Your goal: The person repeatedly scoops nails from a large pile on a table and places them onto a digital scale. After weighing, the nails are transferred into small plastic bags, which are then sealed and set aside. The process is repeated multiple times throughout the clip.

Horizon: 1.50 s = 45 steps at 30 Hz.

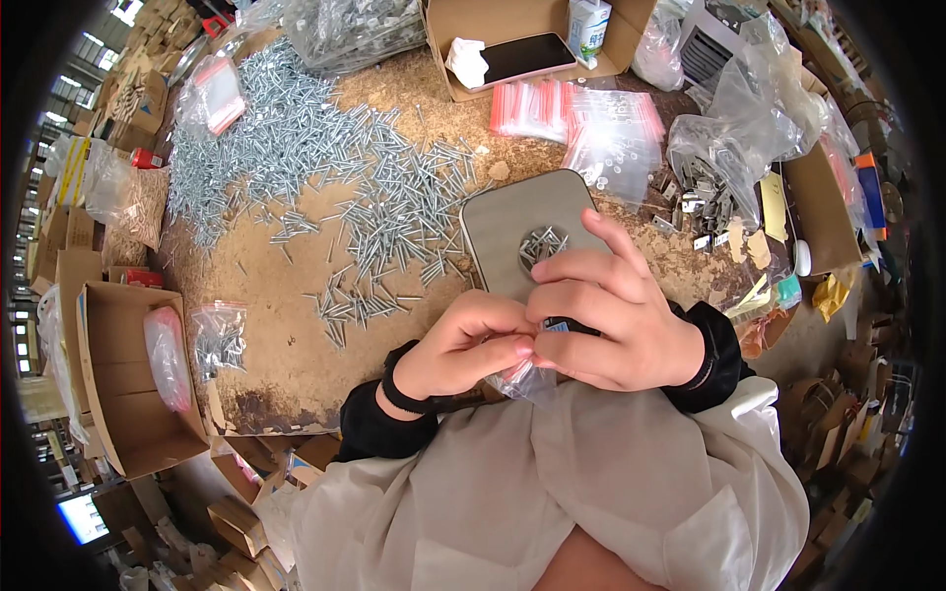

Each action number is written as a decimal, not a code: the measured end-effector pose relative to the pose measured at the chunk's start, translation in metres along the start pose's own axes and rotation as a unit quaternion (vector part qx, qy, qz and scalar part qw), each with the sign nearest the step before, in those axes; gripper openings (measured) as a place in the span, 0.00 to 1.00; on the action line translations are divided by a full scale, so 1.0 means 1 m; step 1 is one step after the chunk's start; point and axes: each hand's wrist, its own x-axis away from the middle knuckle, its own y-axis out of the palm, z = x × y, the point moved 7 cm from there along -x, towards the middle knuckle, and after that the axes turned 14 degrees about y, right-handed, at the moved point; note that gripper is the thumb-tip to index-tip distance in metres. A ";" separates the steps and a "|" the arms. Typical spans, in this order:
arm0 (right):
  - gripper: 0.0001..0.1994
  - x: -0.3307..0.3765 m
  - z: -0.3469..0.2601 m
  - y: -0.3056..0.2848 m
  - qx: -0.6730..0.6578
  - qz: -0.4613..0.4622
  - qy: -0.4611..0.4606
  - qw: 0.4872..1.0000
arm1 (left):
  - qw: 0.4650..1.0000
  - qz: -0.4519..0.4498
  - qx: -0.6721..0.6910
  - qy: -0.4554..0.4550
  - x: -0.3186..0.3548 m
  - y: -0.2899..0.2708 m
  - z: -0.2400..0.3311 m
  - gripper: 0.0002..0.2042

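Observation:
My left hand (461, 341) and my right hand (623, 320) meet in front of my body, fingers pinched together on a small clear zip bag (532, 382) with a reddish edge. The bag hangs below my fingertips, and they partly hide it; its contents I cannot make out. Just beyond my hands is a scale with a grey metal plate (503, 215). On that plate sits a small round dish holding several screws (545, 244). My right hand's raised fingers cover part of the plate. Loose silver screws (379, 222) spread across the table to the left.
A large screw heap (261, 123) covers the far left. Red-edged empty bags (616, 128) lie beyond the scale, before a cardboard box (439, 44) with a phone (527, 59). Metal brackets (700, 202) are at right. A filled bag (219, 338) lies near an open carton (138, 379).

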 end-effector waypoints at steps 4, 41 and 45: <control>0.04 0.002 -0.004 0.002 -0.127 -0.086 -0.019 0.988 | 0.997 -0.003 0.002 -0.083 0.006 -0.006 -0.012 0.08; 0.48 -0.006 0.046 0.007 -0.032 -0.136 0.175 0.975 | 0.995 0.074 -0.041 -0.051 -0.011 0.004 -0.055 0.30; 0.47 -0.009 0.051 0.010 -0.085 -0.147 0.195 0.966 | 0.995 0.076 -0.038 -0.050 -0.009 0.002 -0.057 0.31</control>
